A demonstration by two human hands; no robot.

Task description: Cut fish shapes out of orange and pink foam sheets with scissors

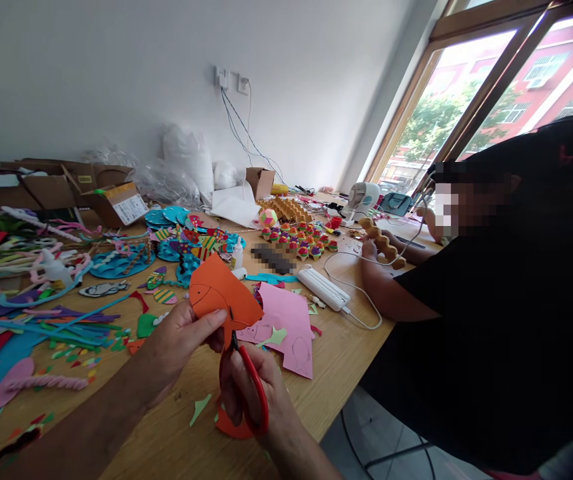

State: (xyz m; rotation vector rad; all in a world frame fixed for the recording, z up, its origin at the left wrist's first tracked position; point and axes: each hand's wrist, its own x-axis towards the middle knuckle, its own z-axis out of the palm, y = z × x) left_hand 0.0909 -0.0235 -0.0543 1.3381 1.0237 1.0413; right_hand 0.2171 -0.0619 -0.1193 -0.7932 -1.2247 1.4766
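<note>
An orange sheet (pixel 226 287) with a fish outline drawn on it is pinched in my left hand (pixel 179 343), thumb on top. My right hand (pixel 261 393) is wrapped round red-handled scissors (pixel 255 393), whose dark blades meet the sheet's lower edge. Under and to the right of the sheet lies pink paper (pixel 291 313) with fish outlines, a pale green scrap (pixel 277 336) on it. Another orange piece (pixel 232 425) rests on the table below my right hand.
Felt strips (pixel 76 327) and blue discs (pixel 121 262) crowd the left. A white power strip (pixel 323 288) with a cable lies right of centre. Painted egg-carton pieces (pixel 299 238) stand behind. At the right, a person in black (pixel 506 320) holds a carton strip (pixel 382 243).
</note>
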